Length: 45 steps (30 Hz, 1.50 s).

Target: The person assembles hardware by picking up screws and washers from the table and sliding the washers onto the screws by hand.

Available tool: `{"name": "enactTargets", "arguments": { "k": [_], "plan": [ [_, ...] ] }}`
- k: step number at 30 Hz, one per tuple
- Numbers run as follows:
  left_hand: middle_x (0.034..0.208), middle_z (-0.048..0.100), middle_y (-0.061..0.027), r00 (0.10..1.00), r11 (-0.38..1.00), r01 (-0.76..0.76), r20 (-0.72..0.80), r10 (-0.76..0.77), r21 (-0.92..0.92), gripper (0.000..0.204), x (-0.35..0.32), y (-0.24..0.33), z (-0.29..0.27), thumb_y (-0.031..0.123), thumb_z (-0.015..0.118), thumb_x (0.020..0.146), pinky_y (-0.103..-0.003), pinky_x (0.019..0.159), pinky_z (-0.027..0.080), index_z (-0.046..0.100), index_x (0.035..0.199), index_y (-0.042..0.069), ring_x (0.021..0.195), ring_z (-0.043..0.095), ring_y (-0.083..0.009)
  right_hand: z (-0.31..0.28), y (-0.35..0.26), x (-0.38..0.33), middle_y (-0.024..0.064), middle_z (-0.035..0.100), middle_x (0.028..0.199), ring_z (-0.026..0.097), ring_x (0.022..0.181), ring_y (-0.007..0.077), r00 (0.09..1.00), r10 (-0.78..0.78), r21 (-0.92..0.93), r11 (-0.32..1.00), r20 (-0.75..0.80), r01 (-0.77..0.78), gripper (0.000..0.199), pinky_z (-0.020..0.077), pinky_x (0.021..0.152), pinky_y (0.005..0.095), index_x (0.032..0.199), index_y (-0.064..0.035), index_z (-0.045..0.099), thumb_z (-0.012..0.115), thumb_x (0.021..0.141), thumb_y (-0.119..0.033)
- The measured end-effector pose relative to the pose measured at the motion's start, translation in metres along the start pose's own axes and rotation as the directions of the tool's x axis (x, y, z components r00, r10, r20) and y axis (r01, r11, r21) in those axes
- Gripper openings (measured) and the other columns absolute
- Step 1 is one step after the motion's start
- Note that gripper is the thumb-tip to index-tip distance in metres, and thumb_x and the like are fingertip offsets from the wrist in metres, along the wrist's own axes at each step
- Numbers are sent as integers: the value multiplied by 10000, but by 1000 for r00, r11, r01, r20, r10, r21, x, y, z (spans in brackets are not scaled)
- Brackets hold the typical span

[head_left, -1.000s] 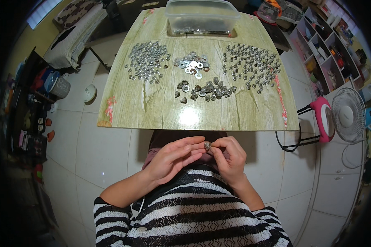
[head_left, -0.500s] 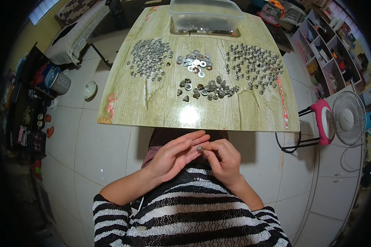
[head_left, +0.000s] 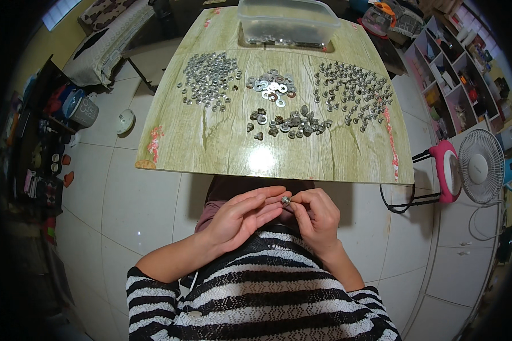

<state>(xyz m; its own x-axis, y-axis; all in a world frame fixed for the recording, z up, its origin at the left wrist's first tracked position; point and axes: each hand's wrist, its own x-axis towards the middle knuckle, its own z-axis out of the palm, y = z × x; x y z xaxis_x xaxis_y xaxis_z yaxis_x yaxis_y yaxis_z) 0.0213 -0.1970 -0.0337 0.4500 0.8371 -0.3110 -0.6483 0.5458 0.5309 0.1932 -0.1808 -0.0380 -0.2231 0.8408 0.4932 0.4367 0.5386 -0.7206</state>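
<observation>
1 metal bit (head_left: 285, 200) is being pinched over the lap (head_left: 212, 209) by the right hand (head_left: 317, 215); the left hand (head_left: 240, 220) is being held open beside it. It seems to be being worked on, a steady pinch being needed next. Room is being left between the table edge (head_left: 222, 171) and the metal pile (head_left: 294, 123).

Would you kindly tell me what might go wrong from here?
The metal piece, pinched in the right hand beyond the table edge, could slip past the open left hand and fall. The washers lie close to the darker pile, so a nudge might mix them.
</observation>
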Motion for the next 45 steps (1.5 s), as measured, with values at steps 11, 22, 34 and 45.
{"name": "enactTargets", "arguments": {
  "k": [11,22,34,45],
  "plan": [
    [1184,475,-163,1000,1000,0,-26,0,12,369,2,-4,0,136,406,907,-310,968,373,393,1216,-65,1099,474,-201,-2,-3,1,86,574,732,563,649,233,1000,-9,-21,1000,-6,9,108,452,568,304,799,-21,560,606,706,13],
    [1062,548,-81,1000,998,8,-16,-7,68,282,4,-6,1,72,503,865,-251,894,436,496,1138,-1,985,536,-131,-1,-6,3,89,558,713,551,627,241,995,-98,-13,995,12,98,130,446,554,311,784,-16,548,616,682,27],
    [984,559,-53,999,989,26,-50,-19,143,207,3,-5,3,146,512,873,-261,854,462,531,1036,20,941,545,-122,-3,-9,1,95,552,697,548,617,245,995,-101,8,995,20,101,117,439,539,314,768,-7,543,613,681,29],
    [1006,555,-77,1000,967,12,-1,-12,253,241,3,-6,-9,129,509,869,-265,826,466,518,1072,-2,932,551,-140,-1,-10,1,93,556,697,548,610,239,996,-80,48,996,39,78,108,436,536,310,767,-7,548,614,686,20]
  ]
}}
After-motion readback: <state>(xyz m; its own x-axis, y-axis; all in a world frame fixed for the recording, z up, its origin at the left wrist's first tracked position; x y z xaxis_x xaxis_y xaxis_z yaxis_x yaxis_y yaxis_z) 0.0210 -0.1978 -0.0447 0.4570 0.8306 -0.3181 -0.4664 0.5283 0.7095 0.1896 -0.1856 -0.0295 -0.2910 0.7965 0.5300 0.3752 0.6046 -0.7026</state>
